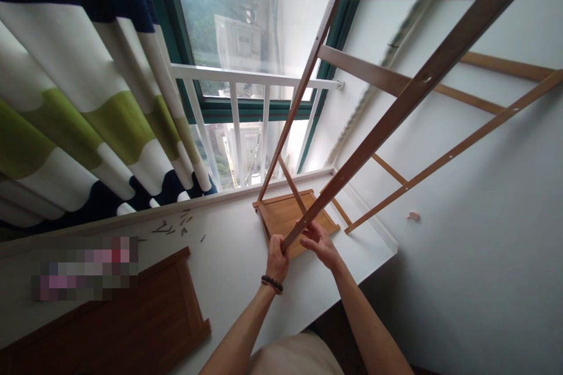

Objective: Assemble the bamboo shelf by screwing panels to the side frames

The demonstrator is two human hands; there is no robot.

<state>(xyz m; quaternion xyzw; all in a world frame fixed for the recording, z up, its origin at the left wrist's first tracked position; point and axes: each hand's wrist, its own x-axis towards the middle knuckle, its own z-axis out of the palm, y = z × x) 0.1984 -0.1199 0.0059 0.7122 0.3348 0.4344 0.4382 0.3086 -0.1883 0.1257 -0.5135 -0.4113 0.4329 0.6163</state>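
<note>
A tall wooden ladder-like frame (369, 135) with crossbars leans up and away over a low wooden panel (281, 214) on the white ledge. My left hand (277, 258), with a dark bead bracelet at the wrist, is closed around the lower end of the frame's near post. Just right of that post is my right hand (322, 245), its thumb and fingers apart. Its fingertips reach to the post near a small hole and are partly hidden there. I cannot see anything held in it.
A second ladder-like wooden frame (448, 156) leans against the right wall. Several screws (165, 227) lie scattered on the white ledge (233, 252). A dark wooden panel (145, 310) and a blurred-out item (85, 269) lie at left. Behind are a striped curtain (109, 111) and white window railing (233, 75).
</note>
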